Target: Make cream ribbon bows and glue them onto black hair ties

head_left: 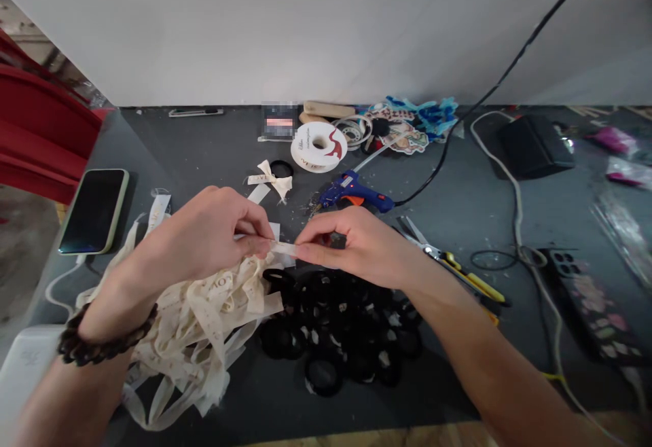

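Cream ribbon strip (283, 248), one: we held it above the tabletop (219, 151), beyond the black hair ties (346, 321). Hands, two: left hand (211, 229) and right hand (359, 243), each closed in a thumb-and-finger pinch on the strip. Handling, our judgement: even tension, no twist, fingers clear of the glue gun (351, 191) tip.

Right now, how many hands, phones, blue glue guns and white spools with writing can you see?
Hands: 2 (left hand, right hand)
Phones: 2 (dark-screened phone, flowery phone)
Blue glue gun: 1
White spool with writing: 1
Total: 6
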`<act>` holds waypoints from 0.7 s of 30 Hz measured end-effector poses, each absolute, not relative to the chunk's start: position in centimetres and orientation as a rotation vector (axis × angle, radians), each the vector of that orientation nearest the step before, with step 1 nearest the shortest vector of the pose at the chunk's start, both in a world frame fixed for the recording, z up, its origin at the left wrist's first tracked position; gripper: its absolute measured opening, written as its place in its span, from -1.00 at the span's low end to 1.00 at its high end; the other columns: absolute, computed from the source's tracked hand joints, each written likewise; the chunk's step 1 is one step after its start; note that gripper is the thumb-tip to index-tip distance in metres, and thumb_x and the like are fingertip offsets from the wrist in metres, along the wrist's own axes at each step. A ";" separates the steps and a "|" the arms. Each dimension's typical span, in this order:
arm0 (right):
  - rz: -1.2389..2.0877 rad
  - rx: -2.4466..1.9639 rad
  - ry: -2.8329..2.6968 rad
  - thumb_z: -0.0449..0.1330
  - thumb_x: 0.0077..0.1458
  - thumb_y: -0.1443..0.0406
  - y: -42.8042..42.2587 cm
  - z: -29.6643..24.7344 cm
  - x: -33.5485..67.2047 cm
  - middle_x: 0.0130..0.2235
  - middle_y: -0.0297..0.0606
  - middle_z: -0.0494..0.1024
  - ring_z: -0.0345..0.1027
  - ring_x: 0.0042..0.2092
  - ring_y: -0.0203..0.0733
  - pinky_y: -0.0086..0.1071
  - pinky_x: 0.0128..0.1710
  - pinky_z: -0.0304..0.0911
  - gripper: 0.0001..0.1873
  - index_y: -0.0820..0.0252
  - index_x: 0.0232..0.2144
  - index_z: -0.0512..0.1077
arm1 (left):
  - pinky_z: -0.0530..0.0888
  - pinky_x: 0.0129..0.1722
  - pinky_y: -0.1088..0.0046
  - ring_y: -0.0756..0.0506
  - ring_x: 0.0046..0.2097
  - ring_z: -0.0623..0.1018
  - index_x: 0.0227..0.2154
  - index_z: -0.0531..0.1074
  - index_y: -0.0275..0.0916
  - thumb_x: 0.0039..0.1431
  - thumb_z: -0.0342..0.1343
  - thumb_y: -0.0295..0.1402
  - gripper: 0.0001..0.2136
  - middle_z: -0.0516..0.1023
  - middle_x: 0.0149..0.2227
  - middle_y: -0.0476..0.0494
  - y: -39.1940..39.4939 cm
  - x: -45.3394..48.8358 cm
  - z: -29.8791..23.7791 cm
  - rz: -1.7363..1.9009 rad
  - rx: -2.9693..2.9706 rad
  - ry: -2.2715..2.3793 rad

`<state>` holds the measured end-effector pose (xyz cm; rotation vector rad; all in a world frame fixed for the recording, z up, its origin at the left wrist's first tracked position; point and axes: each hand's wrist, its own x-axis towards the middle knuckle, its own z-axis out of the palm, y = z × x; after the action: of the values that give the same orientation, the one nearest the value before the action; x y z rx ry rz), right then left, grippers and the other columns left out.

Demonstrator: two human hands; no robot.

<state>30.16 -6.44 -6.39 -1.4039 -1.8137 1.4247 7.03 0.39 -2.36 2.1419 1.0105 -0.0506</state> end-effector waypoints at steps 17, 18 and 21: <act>1.179 -1.612 -1.944 0.32 0.17 0.21 -7.1 -4.7 30.8 -0.42 -0.42 0.62 0.43 -0.37 -0.31 -0.41 -0.34 0.22 -0.81 0.11 -0.47 0.58 | 0.31 -0.43 0.56 0.05 -0.50 0.49 -0.44 0.60 -0.13 0.11 0.25 -0.33 -0.94 0.59 -0.53 0.13 -0.1 7.0 -2.2 -0.104 2.190 1.041; 1.187 -1.605 -1.958 0.32 0.17 0.21 -7.0 -4.8 30.9 -0.42 -0.41 0.62 0.43 -0.37 -0.30 -0.40 -0.34 0.21 -0.81 0.11 -0.48 0.58 | 0.29 -0.44 0.55 0.05 -0.51 0.48 -0.45 0.59 -0.13 0.12 0.24 -0.33 -0.93 0.58 -0.54 0.12 -0.1 7.0 -2.1 -0.122 2.198 1.054; 1.208 -1.572 -1.984 0.32 0.17 0.22 -6.8 -4.8 31.1 -0.41 -0.38 0.62 0.44 -0.35 -0.28 -0.39 -0.30 0.22 -0.81 0.13 -0.47 0.56 | 0.23 -0.48 0.52 0.04 -0.52 0.43 -0.49 0.55 -0.15 0.16 0.19 -0.35 -0.87 0.53 -0.57 0.10 0.0 6.9 -1.7 -0.216 2.240 1.051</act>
<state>31.09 -6.81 -4.80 -1.5716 -1.9837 1.2079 6.92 0.00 -1.68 2.2396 1.0514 -0.2164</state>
